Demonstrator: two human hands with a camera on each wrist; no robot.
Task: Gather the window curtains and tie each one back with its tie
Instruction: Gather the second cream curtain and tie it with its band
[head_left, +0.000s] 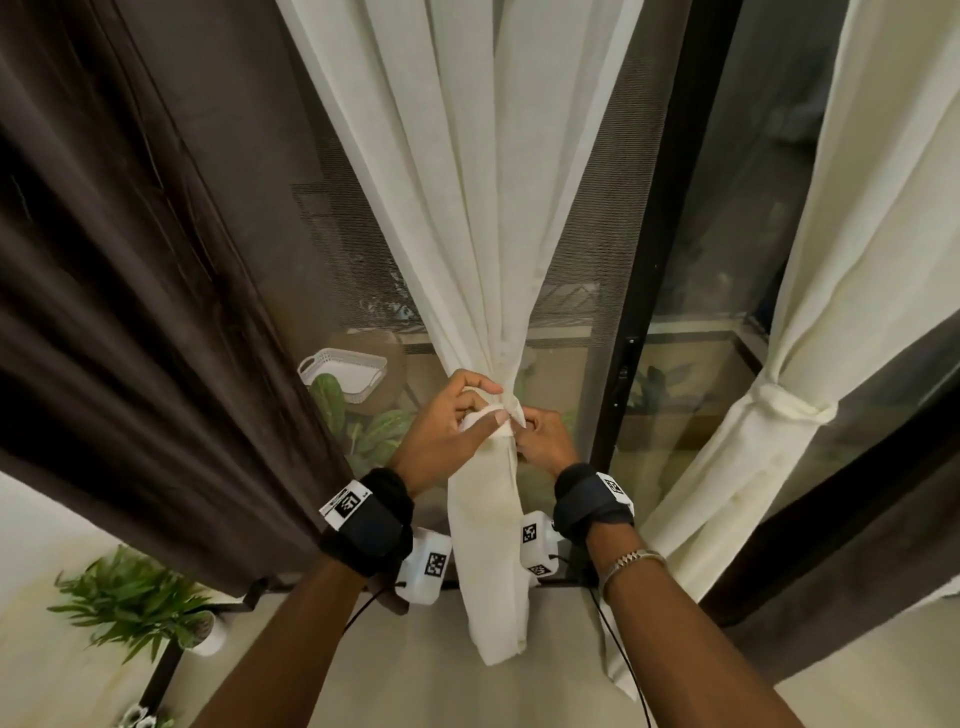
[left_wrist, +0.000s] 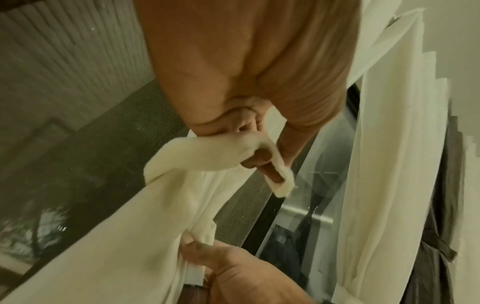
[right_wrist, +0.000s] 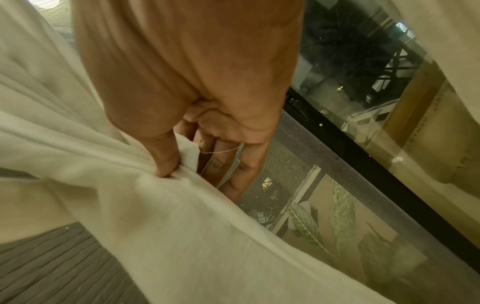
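Note:
The middle white sheer curtain (head_left: 467, 234) hangs in front of the window, bunched into a narrow neck between my hands. My left hand (head_left: 491, 404) pinches a white fabric tie (head_left: 480, 415) between thumb and forefinger on the left of that neck. In the left wrist view the tie (left_wrist: 221, 152) loops out from my left hand (left_wrist: 270, 164) toward the curtain (left_wrist: 130, 236). My right hand (head_left: 527, 423) pinches the fabric on the right side. In the right wrist view its thumb (right_wrist: 168, 162) presses a small white tie end (right_wrist: 191, 156) against the curtain (right_wrist: 130, 216).
A second white curtain (head_left: 831, 260) at right is held by its tie (head_left: 784, 400). A dark brown curtain (head_left: 130, 312) hangs loose at left. A black door frame (head_left: 639, 312) stands right of my hands. A potted plant (head_left: 135, 592) sits low left, a white basket (head_left: 345, 371) behind the mesh.

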